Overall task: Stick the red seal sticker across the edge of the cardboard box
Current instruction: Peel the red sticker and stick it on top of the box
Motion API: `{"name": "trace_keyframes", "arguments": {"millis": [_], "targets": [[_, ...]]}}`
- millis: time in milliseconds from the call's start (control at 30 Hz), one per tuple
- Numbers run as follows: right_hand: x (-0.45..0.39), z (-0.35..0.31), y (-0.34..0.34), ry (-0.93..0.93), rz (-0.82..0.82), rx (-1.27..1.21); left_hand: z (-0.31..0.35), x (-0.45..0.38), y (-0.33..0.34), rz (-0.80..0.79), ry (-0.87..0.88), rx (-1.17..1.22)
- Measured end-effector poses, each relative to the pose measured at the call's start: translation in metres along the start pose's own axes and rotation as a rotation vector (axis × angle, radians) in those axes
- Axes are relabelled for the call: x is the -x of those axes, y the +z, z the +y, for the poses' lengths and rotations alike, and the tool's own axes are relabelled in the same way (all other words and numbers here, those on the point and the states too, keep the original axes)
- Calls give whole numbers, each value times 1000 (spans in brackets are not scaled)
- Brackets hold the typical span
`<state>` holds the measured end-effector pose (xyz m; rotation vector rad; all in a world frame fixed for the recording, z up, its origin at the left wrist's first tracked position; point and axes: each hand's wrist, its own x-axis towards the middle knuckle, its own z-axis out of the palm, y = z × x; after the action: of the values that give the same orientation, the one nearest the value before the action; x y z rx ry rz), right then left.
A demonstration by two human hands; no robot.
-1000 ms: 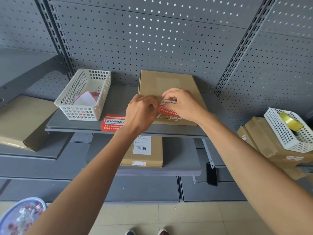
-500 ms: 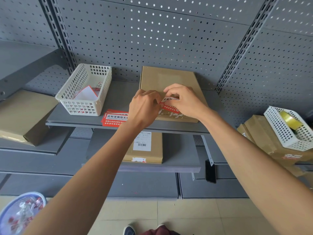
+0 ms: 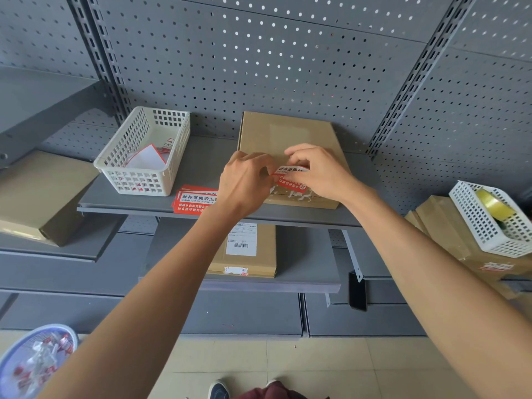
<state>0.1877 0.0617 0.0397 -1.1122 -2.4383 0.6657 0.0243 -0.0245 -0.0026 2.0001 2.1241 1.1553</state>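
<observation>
A flat brown cardboard box [image 3: 285, 133] lies on the grey shelf [image 3: 198, 165], its near edge marked with torn white sticker residue. Both hands hold a red and white seal sticker [image 3: 290, 178] just above the box's near part. My left hand [image 3: 244, 181] pinches the sticker's left end. My right hand [image 3: 316, 171] grips its right end, with fingers over the top. Part of the sticker is hidden by the fingers. Whether it touches the box I cannot tell.
A small stack of red seal stickers [image 3: 194, 200] lies on the shelf, left of my hands. A white basket [image 3: 144, 154] with paper scraps stands further left. Another box [image 3: 247, 251] lies on the lower shelf. A second basket with tape [image 3: 492, 214] sits at the right.
The view has shifted slightly. Both hands stay on the sticker over the box's near part, and the fingers have shifted a little along it.
</observation>
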Motion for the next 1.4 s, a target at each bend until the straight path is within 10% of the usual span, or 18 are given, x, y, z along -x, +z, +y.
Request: {"name": "trace_keyframes", "arguments": {"millis": [1400], "targets": [[7, 4, 4, 0, 46, -53, 3, -4, 1, -64, 82, -46]]}}
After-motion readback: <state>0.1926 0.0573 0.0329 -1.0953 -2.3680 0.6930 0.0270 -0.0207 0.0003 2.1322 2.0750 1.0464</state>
